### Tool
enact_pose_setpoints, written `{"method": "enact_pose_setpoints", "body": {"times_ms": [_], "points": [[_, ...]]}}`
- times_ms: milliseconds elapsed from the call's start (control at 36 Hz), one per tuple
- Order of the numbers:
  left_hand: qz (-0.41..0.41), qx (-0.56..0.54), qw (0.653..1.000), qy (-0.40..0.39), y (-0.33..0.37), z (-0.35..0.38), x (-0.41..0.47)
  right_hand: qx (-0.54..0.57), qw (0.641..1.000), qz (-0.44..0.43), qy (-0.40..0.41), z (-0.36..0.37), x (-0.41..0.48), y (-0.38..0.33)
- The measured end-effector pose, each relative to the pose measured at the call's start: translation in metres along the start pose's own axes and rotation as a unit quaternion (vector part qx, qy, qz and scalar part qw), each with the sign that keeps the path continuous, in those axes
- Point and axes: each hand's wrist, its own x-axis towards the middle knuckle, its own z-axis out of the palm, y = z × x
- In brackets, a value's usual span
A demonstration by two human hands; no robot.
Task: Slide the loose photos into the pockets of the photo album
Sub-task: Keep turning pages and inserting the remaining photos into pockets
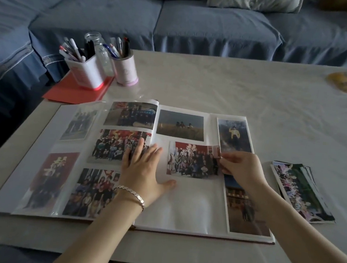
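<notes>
One photo (193, 160), long axis left-right

Dim, bluish light lies soft and flat over everything. The album (193, 205) shows a pale sheen on its plastic, washing out its left page. Behind the album the sofa (197, 25) bows from lens bend; left of the album lies deep shadow.

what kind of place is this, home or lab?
Probably a home living room: a blue slipcovered sofa runs behind a cloth-covered table, which holds an open photo album and cups of pens.
</notes>
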Motion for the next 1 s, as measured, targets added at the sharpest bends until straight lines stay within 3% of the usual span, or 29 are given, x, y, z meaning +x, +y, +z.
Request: {"method": "enact_pose_setpoints", "body": {"times_ms": [194,361,556,1000], "points": [[0.005,-0.007,1.0,0.002,0.0,0.001,0.0,0.013,0.998,0.035,-0.058,0.016,0.0,-0.018],[0.002,0.0,1.0,-0.008,0.0,0.001,0.002,0.116,0.976,0.155,-0.105,0.011,-0.001,-0.03],[0.0,-0.002,1.0,-0.015,0.0,0.0,0.003,-0.014,0.997,0.069,-0.041,0.021,0.004,-0.026],[0.009,-0.005,1.0,0.001,-0.001,0.002,0.002,-0.081,0.996,-0.032,0.024,0.028,-0.003,-0.02]]}}
